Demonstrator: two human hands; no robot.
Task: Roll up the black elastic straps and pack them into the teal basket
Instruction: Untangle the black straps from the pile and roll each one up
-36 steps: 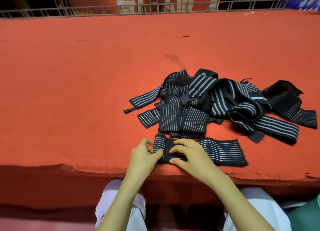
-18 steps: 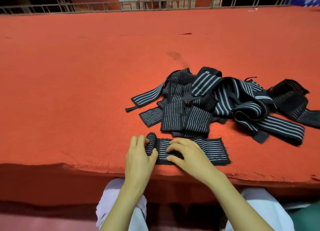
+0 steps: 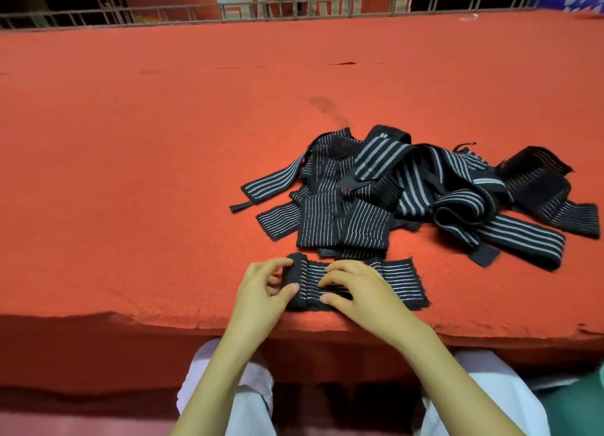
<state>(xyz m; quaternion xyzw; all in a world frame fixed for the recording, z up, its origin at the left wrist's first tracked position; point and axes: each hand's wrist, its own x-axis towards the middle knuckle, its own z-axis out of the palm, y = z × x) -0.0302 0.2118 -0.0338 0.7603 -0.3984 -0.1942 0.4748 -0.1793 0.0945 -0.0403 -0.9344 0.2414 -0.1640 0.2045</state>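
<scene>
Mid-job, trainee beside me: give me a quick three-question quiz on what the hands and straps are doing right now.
1. True or false: the striped strap nearest the person is fully rolled.
2. Its rolled end is: A) the left end, held by the left hand; B) the right end; C) the middle.
3. Fill in: the pile of loose straps lies ___ it on the red felt table.
Key: 1 false, a flat tail remains; 2 A; 3 beyond.
</scene>
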